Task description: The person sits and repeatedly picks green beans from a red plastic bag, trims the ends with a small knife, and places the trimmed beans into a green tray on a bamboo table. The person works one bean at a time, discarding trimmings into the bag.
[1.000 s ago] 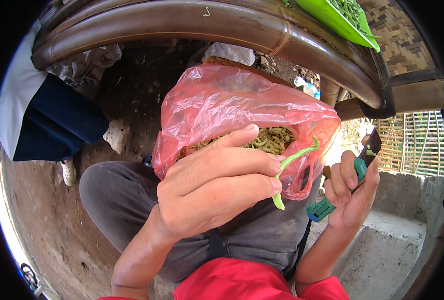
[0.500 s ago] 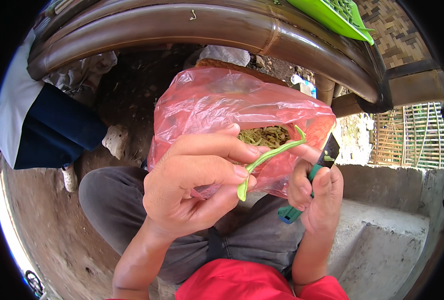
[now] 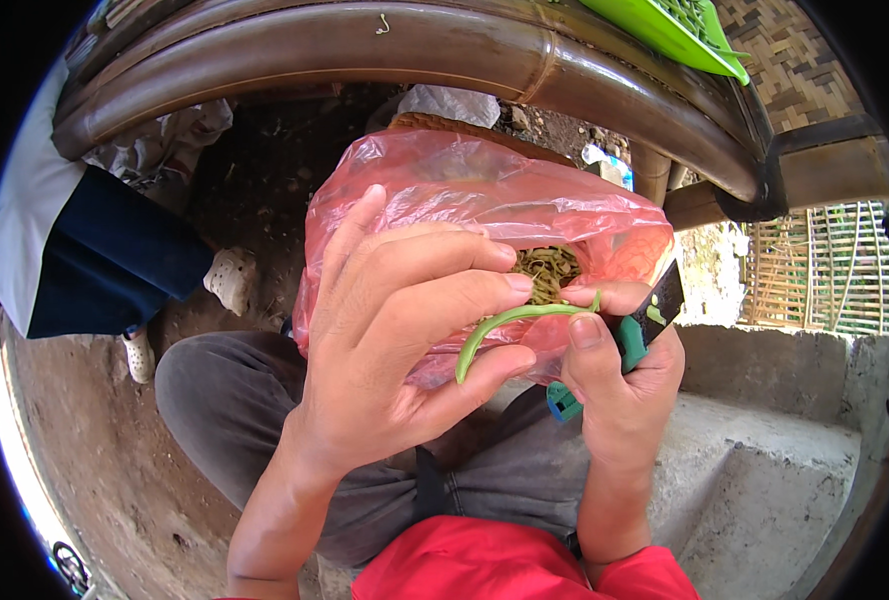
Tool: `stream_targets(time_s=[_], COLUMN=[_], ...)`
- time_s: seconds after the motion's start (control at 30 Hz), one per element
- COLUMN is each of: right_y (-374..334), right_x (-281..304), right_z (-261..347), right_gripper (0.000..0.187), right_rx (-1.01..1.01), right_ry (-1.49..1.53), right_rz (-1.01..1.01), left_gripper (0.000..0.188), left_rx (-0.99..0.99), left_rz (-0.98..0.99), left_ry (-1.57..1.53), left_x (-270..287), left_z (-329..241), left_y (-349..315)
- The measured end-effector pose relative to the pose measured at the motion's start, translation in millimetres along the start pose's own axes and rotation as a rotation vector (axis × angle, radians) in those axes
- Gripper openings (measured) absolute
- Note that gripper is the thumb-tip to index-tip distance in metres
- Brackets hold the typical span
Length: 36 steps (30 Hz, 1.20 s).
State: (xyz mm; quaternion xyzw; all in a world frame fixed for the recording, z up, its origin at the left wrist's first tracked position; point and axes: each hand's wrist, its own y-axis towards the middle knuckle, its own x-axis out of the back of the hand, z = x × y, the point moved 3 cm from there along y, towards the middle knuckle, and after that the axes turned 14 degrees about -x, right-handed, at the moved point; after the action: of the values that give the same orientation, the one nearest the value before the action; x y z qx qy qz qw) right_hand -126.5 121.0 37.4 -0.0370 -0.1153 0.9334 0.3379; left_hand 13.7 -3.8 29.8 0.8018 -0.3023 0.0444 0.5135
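A curved green bean (image 3: 510, 319) sits in front of me, its right end pinched between the thumb and forefinger of my right hand (image 3: 620, 385). The same hand grips a small knife with a green handle (image 3: 632, 342) and a dark blade (image 3: 668, 295), which has a light green scrap stuck to it. My left hand (image 3: 395, 320) is open around the bean's other end, thumb and fingers apart. Beyond my hands, a pink translucent plastic bag (image 3: 435, 170) gapes open, with many pale green-yellow pieces (image 3: 550, 268) inside. My left hand covers part of the bag.
A bamboo bench (image 3: 365, 50) spans the far side, with a bright green tray (image 3: 655, 40) of green beans at its right. At left, another person's dark trouser leg (image 3: 115, 255) and pale shoe (image 3: 232, 281) show. A concrete ledge (image 3: 765, 480) lies at right.
My left fingers have spread away from the bean, which my right thumb and forefinger now pinch. The bean has tipped and moved slightly lower; the knife stays in my right hand.
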Motion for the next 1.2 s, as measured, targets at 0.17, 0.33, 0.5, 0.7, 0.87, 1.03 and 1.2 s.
stream_targets(time_s=[0.17,0.33,0.5,0.7,0.87,1.03,1.2], right_y=[-4,-3,-9,-7,-6,-7,-7], right_x=[-7,-6,-11,-17,-19,-19,-20], right_z=[-3,-10,-12,-16,-22,-22,-23], right_gripper=[0.012,0.065,0.068,0.055,0.047,0.041,0.038], right_rx=[0.204,0.044,0.002,0.071,0.119,0.064,0.013], right_ry=[-0.241,-0.062,-0.041,-0.061,-0.105,-0.013,0.041], right_rz=[-0.025,0.208,0.344,0.300,0.201,0.259,0.277], left_gripper=[0.029,0.026,0.026,0.026,0.026,0.026,0.027], left_rx=[0.007,0.068,0.081,0.076,0.077,0.066,0.036], left_rz=[0.067,0.025,-0.015,-0.029,-0.031,-0.029,-0.030], left_ry=[0.158,0.147,0.127,0.129,0.128,0.138,0.184], left_x=[-8,-4,-2,-2,-3,-3,-4], left_z=[-6,-4,-2,-2,-2,-1,0], left_y=[2,-2,-3,-4,-4,-4,-4])
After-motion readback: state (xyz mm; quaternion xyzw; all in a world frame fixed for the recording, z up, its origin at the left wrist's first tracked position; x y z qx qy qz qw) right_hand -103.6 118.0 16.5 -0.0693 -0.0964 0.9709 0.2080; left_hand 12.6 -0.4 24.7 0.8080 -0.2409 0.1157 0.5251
